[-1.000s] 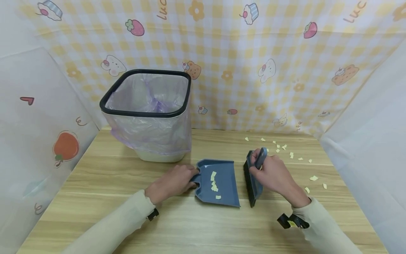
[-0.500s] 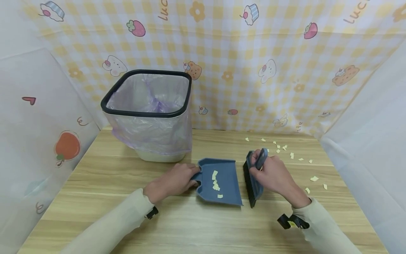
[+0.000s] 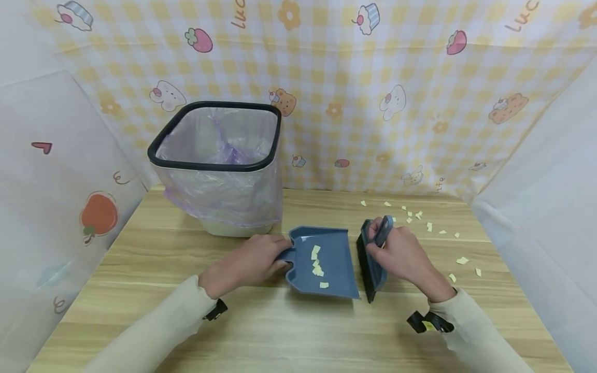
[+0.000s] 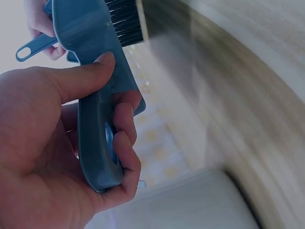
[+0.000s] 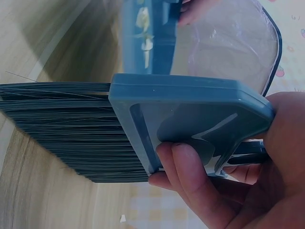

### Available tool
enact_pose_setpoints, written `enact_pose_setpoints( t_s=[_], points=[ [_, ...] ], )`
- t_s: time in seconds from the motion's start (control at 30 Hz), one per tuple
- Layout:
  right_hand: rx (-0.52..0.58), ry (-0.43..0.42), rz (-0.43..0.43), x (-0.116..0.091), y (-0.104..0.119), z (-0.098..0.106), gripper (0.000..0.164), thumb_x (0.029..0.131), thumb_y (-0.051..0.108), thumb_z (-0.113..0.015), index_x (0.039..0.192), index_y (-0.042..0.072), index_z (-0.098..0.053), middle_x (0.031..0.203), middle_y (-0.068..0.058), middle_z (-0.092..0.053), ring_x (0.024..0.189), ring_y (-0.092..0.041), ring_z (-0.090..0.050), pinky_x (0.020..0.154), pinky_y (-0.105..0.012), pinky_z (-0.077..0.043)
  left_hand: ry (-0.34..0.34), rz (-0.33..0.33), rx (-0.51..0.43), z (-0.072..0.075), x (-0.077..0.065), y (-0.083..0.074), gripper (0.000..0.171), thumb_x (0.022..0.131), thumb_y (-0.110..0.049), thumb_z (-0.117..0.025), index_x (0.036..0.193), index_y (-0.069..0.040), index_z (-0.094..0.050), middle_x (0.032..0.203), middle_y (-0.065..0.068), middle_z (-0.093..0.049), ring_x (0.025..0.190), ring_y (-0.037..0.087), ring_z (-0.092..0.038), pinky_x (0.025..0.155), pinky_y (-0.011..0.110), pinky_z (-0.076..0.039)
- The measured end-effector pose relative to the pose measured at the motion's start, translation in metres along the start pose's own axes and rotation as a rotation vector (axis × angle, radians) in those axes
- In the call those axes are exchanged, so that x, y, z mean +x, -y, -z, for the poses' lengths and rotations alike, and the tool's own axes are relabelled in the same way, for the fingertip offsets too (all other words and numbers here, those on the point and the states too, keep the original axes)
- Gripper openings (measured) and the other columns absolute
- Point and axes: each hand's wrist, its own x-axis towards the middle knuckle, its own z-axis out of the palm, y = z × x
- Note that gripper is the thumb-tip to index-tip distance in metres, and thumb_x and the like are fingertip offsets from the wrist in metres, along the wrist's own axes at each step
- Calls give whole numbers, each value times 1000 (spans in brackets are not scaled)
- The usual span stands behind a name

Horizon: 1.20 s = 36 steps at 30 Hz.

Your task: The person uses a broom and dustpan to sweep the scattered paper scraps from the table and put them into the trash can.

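Observation:
My left hand (image 3: 249,260) grips the short handle of a blue dustpan (image 3: 338,259); in the left wrist view its fingers (image 4: 125,119) curl round that handle. Several small pale yellow paper scraps (image 3: 317,270) lie in the pan. A shadow under the pan's front edge shows it lifted a little off the table. To its right, my right hand (image 3: 398,251) holds a blue hand brush (image 3: 374,269) with dark bristles (image 5: 71,133), which point toward the pan. The right wrist view shows fingers wrapped round the brush's body. A narrow gap separates brush and pan.
A bin (image 3: 238,199) with a black rim and a translucent purple liner stands at the back left of the wooden table (image 3: 289,336). More paper scraps (image 3: 429,227) are scattered at the back right. A checked cloth (image 3: 326,77) hangs behind.
The left hand has raised the dustpan slightly off the table, with the scraps still in it. The right hand and brush have stayed almost in place.

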Motion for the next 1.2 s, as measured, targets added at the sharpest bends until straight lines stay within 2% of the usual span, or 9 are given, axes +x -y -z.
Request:
enact_pose_setpoints(
  t_s=[0.13, 0.43, 0.63, 0.9, 1.1, 1.2],
  points=[
    [-4, -1, -3, 1, -1, 0, 5, 94, 9, -63, 98, 11, -61, 67, 5, -51, 52, -12, -45, 52, -30, -39, -41, -37, 9, 8, -5, -2, 34, 107, -18, -76, 132, 4, -71, 126, 15, -75, 108, 29, -74, 95, 46, -62],
    [3, -7, 5, 3, -1, 0, 4, 94, 11, -64, 98, 11, -62, 65, 6, -50, 52, -12, -44, 52, -30, -37, -123, -81, 14, 26, -16, -4, 36, 106, -25, -78, 130, 2, -74, 115, 8, -75, 93, 20, -72, 85, 40, -62],
    [1, -2, 5, 2, -2, -1, 5, 94, 9, -65, 98, 11, -62, 66, 5, -52, 51, -12, -44, 53, -31, -38, -193, -159, 37, 39, -19, -1, 33, 104, -29, -80, 123, -2, -74, 99, -1, -67, 79, 14, -61, 73, 34, -57],
    [1, -3, 3, 2, -2, -1, 5, 93, 8, -64, 97, 11, -62, 64, 7, -48, 50, -10, -38, 51, -29, -35, -252, -282, 54, 57, -16, 1, 32, 104, -29, -79, 122, -4, -72, 97, -2, -65, 76, 11, -59, 69, 29, -55],
    [4, -11, 7, 2, 0, -2, 9, 93, 6, -65, 96, 12, -61, 62, 8, -48, 49, -9, -41, 49, -28, -36, -264, -280, 88, 71, -14, -3, 33, 105, -30, -79, 123, -3, -72, 96, -2, -65, 75, 10, -58, 68, 28, -54],
    [15, -11, 4, 0, 1, -2, 8, 94, 5, -64, 97, 12, -60, 59, 9, -45, 48, -10, -41, 48, -28, -35, -290, -280, 101, 78, -13, -5, 33, 104, -29, -80, 122, -3, -72, 97, -1, -65, 75, 12, -58, 68, 30, -54]
  ],
)
